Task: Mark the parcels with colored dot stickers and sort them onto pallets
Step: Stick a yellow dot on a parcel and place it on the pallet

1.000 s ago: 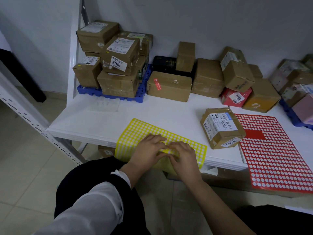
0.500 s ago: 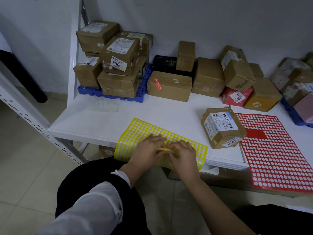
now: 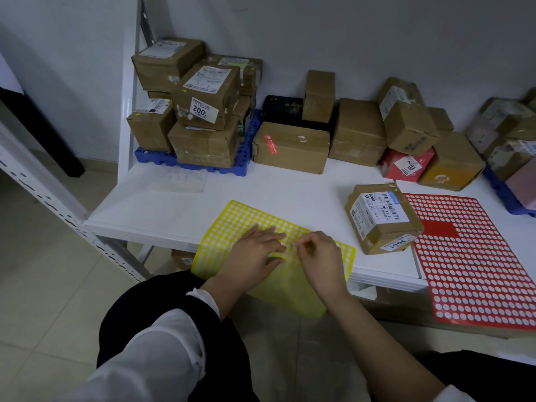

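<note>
While you work the yellow sticker sheet, you're on the peel step; no dot from this pull is on a parcel yet. The sheet lies at the front edge of the white table; its near part hangs off the edge toward you.

Your left hand lies flat on the sheet, fingers straight, pressing it down and gripping nothing. Your right hand has thumb and forefinger pinched together on the sheet just beside the left fingertips; it looks like it's picking at one dot; too small to tell whether that dot has come free.

The 3001 parcel sits just right of the sheet, tilted, one corner over the edge of the red sticker sheet; probably the one to mark next, my read only.

Next move calls for lifting the dot cleanly onto a fingertip with the left hand pinning the backing so the overhang doesn't flap; then carry it to the parcel and press it on bare cardboard, off the barcode.

Sorting follows; the left blue pallet is stacked with parcels; the right blue pallet is at the frame edge; the unsorted parcels line the back wall. I can't tell which pallet takes yellow.
</note>
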